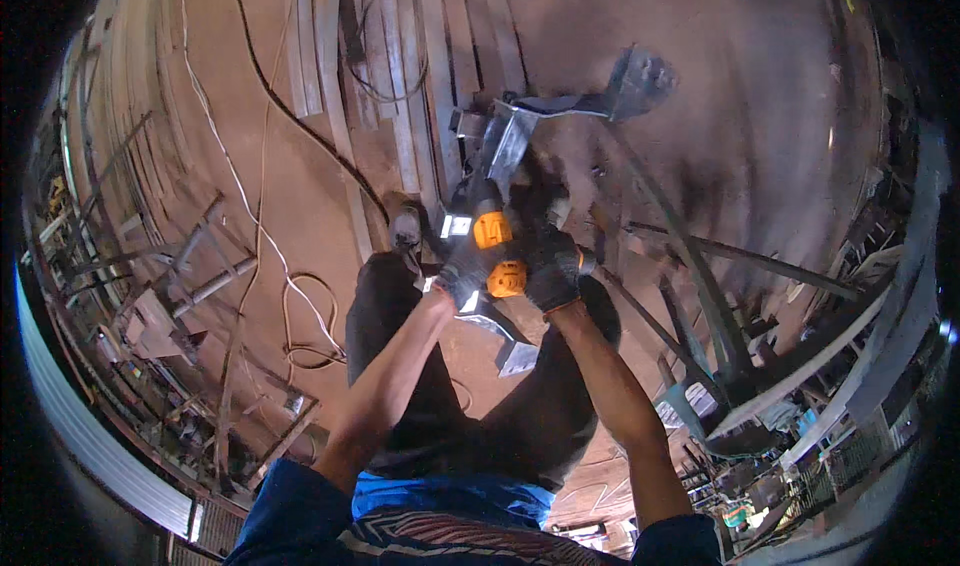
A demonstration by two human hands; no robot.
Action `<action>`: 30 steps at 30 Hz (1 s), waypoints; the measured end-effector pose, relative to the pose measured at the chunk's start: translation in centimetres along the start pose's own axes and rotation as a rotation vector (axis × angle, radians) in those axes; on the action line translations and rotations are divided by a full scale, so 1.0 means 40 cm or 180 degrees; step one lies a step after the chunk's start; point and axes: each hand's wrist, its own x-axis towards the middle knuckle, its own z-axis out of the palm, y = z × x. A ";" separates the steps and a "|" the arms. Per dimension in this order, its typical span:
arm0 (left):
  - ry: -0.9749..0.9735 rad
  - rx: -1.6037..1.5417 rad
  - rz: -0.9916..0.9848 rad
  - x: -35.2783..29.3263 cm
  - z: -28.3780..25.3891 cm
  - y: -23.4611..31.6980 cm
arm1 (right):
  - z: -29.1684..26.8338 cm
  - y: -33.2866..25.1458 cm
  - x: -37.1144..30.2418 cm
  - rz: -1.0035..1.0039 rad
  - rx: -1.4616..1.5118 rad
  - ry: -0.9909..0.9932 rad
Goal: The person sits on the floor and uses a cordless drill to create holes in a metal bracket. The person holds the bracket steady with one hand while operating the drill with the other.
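Observation:
Both hands wear dark gloves and meet between my knees around a yellow-and-black handheld power tool (492,231). My left hand (466,272) is closed on its left side, and my right hand (550,274) wraps its right side. The tool's working end is hidden, so I cannot tell exactly what kind it is. Beneath and beyond it lies a bent steel piece (512,138) with bright, shiny faces. An arm of it leads to a dark, flat plate (642,84) at the far right. A shiny metal end (516,357) shows nearer me, between my legs.
Long metal bars (400,86) lie side by side at the far left. A black cable (290,111) and a white cable (215,131) cross the brown floor (300,196). Steel frames (715,306) stand at right; scrap metal (160,311) is piled at left. My shoe (405,228) is close by.

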 end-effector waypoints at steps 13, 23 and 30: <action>0.0862 0.0840 0.0755 0.185 -0.173 -0.126 | 0.339 0.151 0.059 0.0191 0.1286 0.0078; 0.0476 0.0264 0.0623 0.282 -0.297 -0.179 | 0.415 0.180 0.152 -0.0729 0.0314 -0.0604; 0.0457 0.0389 0.0707 0.311 -0.290 -0.185 | 0.424 0.202 0.164 -0.0988 0.0176 -0.0186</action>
